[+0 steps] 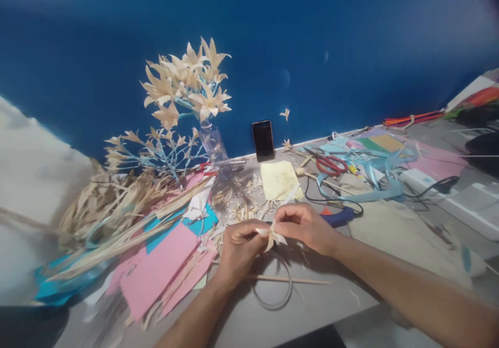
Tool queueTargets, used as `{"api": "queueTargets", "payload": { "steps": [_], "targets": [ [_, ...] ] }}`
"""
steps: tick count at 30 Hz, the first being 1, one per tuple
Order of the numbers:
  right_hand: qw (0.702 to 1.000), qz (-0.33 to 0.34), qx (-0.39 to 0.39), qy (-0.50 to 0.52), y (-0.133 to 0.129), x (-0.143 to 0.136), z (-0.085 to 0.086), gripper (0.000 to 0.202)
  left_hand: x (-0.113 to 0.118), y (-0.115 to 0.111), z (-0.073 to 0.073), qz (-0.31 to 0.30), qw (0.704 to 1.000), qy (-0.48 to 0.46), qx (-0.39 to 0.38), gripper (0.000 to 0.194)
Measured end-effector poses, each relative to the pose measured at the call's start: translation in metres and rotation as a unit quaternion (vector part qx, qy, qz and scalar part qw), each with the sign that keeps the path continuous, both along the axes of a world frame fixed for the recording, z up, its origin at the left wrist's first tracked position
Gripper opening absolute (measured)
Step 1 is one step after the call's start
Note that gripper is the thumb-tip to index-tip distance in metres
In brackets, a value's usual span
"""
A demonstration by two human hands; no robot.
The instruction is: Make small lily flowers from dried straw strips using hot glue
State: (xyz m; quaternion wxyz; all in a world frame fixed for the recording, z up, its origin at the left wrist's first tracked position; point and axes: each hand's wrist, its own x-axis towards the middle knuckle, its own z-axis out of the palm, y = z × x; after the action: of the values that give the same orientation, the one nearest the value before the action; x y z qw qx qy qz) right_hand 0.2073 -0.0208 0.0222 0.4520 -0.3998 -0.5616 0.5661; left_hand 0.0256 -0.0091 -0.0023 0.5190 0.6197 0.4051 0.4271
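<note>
A small cream flower (275, 236) with pointed petals is pinched between both hands, low in the middle of the head view. My left hand (242, 244) has thumb and fingers closed on its left petals. From the right, my right hand (302, 227) closes its fingertips on the upper side of the same flower. Just below the hands, a ring of wire (289, 292) lies on the grey table (312, 311), and a thin wooden stick (307, 281) crosses it.
A clear bottle (214, 147) holds cream flowers (208, 101). Dried husks (86, 207) and pink paper (161, 270) lie left. A phone (263, 140) stands by the blue wall. Red scissors (331, 166), a blue glue gun (343, 216) and light-blue ribbon (376, 197) are right.
</note>
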Motion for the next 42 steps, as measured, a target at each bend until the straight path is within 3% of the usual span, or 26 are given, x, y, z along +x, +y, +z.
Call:
{"api": "queueTargets", "payload": {
  "steps": [10, 16, 23, 30, 33, 36, 39, 42],
  "targets": [
    [0.999, 0.026, -0.003, -0.031, 0.001, 0.003, 0.001, 0.032, 0.000, 0.000, 0.001, -0.040, 0.999, -0.034, -0.013, 0.010],
    [0.995, -0.031, 0.069, -0.062, -0.001, 0.007, 0.003, 0.027, -0.002, 0.000, 0.002, -0.053, 0.998, -0.025, -0.014, 0.020],
    [0.991, -0.062, 0.076, -0.088, -0.001, 0.011, 0.009, 0.026, -0.003, 0.001, 0.005, -0.014, 0.999, -0.038, 0.017, 0.025],
    [0.985, -0.067, 0.091, -0.130, 0.002, 0.009, 0.000, 0.023, -0.004, 0.000, 0.007, 0.032, 0.998, -0.061, -0.005, 0.019],
    [0.968, -0.070, 0.161, -0.179, 0.000, 0.006, -0.006, 0.020, -0.005, 0.000, 0.010, 0.040, 0.998, -0.045, 0.017, 0.015],
    [0.931, -0.049, 0.277, -0.234, -0.003, 0.001, -0.013, 0.020, -0.004, 0.000, 0.015, 0.045, 0.998, -0.042, 0.016, 0.013],
    [0.888, -0.004, 0.371, -0.273, -0.005, -0.002, -0.020, 0.021, -0.002, 0.001, 0.019, 0.071, 0.995, -0.063, -0.036, 0.011],
    [0.865, 0.054, 0.402, -0.295, -0.006, -0.001, -0.026, 0.018, -0.001, 0.003, 0.022, 0.127, 0.982, -0.096, -0.098, 0.015]
  ]
}}
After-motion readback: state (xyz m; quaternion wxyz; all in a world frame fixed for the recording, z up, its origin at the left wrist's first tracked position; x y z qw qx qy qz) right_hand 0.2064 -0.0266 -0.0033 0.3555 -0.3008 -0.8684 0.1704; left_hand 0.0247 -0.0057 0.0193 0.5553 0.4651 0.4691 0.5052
